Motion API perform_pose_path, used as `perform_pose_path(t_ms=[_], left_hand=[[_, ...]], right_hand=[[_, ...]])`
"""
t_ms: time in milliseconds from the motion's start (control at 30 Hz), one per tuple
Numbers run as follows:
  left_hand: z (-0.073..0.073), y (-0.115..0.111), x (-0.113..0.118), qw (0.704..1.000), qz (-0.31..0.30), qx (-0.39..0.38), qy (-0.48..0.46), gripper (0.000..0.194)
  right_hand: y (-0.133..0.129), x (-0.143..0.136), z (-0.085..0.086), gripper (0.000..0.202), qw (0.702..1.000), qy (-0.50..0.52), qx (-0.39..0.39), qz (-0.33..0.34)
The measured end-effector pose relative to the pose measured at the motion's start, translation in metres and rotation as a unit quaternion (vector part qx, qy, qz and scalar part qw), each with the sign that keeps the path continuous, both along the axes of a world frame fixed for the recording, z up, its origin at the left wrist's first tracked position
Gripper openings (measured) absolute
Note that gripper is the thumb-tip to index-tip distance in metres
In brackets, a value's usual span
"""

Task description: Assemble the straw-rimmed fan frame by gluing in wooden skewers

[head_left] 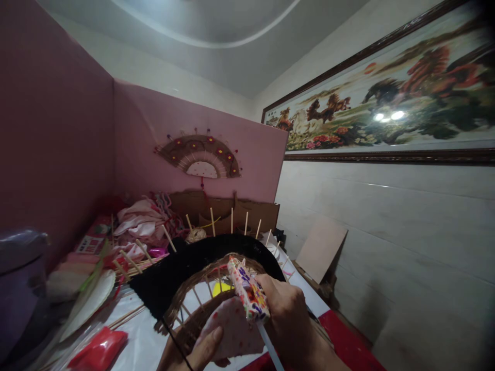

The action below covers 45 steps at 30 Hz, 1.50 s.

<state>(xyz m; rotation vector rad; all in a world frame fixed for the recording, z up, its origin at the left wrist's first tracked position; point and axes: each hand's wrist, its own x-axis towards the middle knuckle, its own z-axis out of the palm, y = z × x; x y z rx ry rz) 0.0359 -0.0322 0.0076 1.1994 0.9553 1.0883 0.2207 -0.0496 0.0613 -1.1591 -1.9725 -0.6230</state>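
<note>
A fan-shaped craft (201, 257) of thin wooden sticks spreads in front of me, with a broad black fuzzy band and a brown woven band below it. At its base is a white half-round piece with red dots (232, 322). My left hand (201, 350) grips this base from below, thumb on the dotted piece. My right hand (288, 314) is closed around a flower-patterned glue gun (249, 291), its tip pointing at the brown band. A pale glue stick (269, 345) sticks out of its rear. Whether the tip touches the band, I cannot tell.
A finished-looking brown fan (201, 154) hangs on the pink board (154, 113). Pink cloth (141, 219), a ball of twine (196, 235), a white plate (91, 304) and a red packet (99, 348) lie about the table. A purple container (21, 299) stands left.
</note>
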Motion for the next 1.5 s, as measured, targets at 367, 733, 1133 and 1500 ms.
perform_pose_path(t_ms=[367, 733, 1133, 1500], left_hand=[[0.004, -0.003, 0.0, 0.999, 0.002, 0.026, 0.038, 0.068], [0.015, -0.01, 0.001, 0.999, 0.011, 0.032, 0.013, 0.064], [0.01, -0.008, -0.001, 0.999, -0.006, 0.035, 0.021, 0.065], [0.012, -0.008, 0.0, 1.0, -0.001, 0.01, -0.025, 0.063]], right_hand=[[-0.005, 0.001, 0.004, 0.038, 1.0, -0.002, -0.021, -0.007], [-0.005, 0.004, 0.005, 0.043, 1.0, -0.009, -0.009, -0.009], [-0.007, 0.003, 0.004, 0.035, 1.0, -0.005, -0.023, -0.003], [-0.004, 0.0, 0.0, 0.029, 1.0, -0.014, -0.007, -0.018]])
